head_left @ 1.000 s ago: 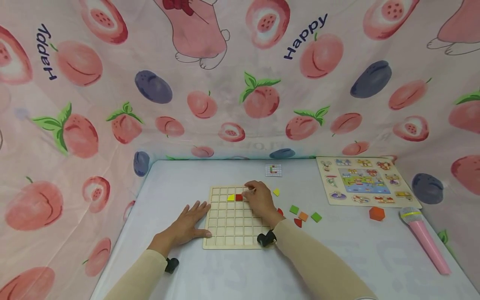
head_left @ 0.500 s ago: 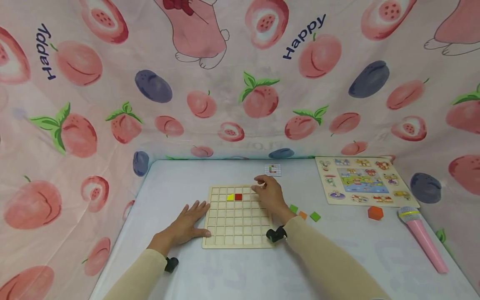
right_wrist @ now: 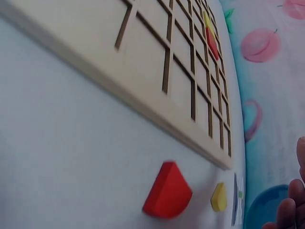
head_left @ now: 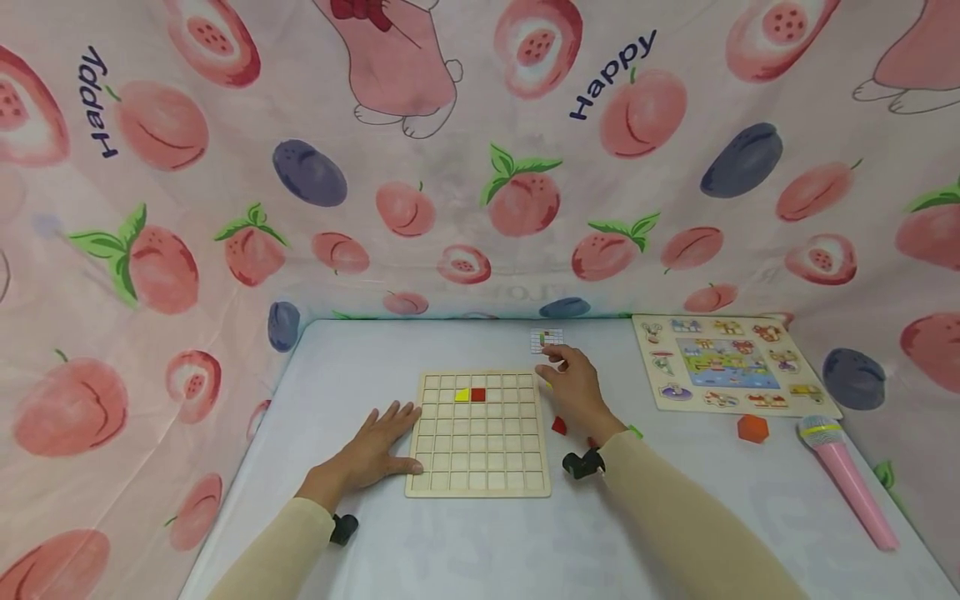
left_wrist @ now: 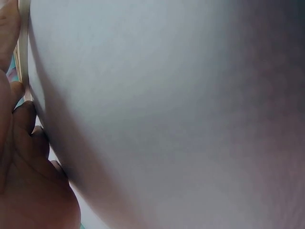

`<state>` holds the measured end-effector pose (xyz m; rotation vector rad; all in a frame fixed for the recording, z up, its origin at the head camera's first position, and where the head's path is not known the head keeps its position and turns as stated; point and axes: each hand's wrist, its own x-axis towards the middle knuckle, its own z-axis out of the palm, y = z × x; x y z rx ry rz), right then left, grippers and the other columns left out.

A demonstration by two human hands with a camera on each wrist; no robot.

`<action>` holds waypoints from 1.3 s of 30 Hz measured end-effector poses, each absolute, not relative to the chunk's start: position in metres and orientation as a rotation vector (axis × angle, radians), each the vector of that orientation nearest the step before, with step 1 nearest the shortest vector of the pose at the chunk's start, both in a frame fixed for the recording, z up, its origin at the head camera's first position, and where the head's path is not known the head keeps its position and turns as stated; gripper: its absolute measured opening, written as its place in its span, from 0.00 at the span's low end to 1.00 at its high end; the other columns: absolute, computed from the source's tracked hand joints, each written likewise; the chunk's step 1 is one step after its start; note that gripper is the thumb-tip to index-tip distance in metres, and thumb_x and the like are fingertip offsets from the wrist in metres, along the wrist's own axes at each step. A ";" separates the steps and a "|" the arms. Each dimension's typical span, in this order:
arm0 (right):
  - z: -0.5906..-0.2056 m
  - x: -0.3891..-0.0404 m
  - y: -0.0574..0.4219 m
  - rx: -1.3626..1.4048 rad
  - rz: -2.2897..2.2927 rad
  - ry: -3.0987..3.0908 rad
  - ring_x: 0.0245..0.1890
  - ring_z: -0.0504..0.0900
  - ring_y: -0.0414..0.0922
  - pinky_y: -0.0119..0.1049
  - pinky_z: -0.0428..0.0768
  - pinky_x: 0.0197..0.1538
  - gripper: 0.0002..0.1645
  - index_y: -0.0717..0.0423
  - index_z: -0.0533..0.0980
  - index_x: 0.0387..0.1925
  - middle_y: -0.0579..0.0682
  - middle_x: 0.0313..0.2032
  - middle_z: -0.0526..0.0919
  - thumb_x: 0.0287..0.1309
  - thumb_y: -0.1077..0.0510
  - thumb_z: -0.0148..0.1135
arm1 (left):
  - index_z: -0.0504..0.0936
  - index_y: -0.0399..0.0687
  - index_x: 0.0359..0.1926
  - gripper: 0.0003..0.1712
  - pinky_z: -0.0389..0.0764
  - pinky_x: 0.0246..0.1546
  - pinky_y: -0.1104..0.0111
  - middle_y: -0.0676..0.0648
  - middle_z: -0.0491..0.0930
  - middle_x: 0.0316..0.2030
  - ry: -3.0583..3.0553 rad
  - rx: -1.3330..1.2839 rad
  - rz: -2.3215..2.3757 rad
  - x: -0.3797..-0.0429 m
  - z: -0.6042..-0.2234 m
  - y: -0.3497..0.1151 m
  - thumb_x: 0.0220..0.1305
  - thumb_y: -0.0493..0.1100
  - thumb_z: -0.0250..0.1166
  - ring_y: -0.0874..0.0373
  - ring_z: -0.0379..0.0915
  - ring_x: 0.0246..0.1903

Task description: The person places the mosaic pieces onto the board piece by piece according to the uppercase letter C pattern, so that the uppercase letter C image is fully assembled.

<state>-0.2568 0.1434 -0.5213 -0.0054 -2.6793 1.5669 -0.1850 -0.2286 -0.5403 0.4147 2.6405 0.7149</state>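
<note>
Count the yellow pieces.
2. Yellow piece in the grid board, left of the red square; second yellow piece on the table by the board's far right corner, partly behind the right hand in the head view. Others may be hidden.

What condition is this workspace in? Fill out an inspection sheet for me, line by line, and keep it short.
Surface: white tabletop, lying beneath everything listed.
Job's things: grid board flat, with a yellow piece beside a red square in its cells; a red wedge and a loose yellow piece off its edge; pattern card partly hidden.
Clutter: picture puzzle, orange-red block, pink microphone, all at the right.
Hands: left hand touches the board's left edge; right hand near the card, nothing seen in it.
Cables: nothing seen.
Surroundings: fruit-print curtain behind and at both sides.
</note>
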 end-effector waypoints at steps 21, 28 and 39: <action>-0.543 -0.263 0.172 -0.105 1.410 -2.870 0.57 0.75 0.58 0.54 0.77 0.63 0.27 0.57 0.78 0.65 0.61 0.59 0.80 0.65 0.59 0.70 | 0.55 0.57 0.84 0.62 0.31 0.85 0.48 0.51 0.49 0.85 2.649 0.404 0.703 -0.185 -0.542 -0.228 0.56 0.69 0.75 0.50 0.32 0.85; -0.548 -0.262 0.173 -0.047 1.384 -2.890 0.56 0.75 0.58 0.54 0.77 0.62 0.28 0.57 0.79 0.64 0.62 0.59 0.80 0.63 0.60 0.72 | 0.55 0.57 0.85 0.63 0.31 0.85 0.49 0.52 0.48 0.85 2.650 0.403 0.697 -0.185 -0.543 -0.228 0.56 0.70 0.75 0.51 0.31 0.85; -0.551 -0.261 0.172 -0.036 1.274 -2.969 0.63 0.75 0.61 0.60 0.72 0.69 0.29 0.56 0.79 0.64 0.61 0.62 0.81 0.63 0.56 0.73 | 0.55 0.56 0.85 0.63 0.31 0.85 0.47 0.50 0.49 0.85 2.633 0.408 0.702 -0.185 -0.538 -0.228 0.56 0.68 0.75 0.49 0.32 0.85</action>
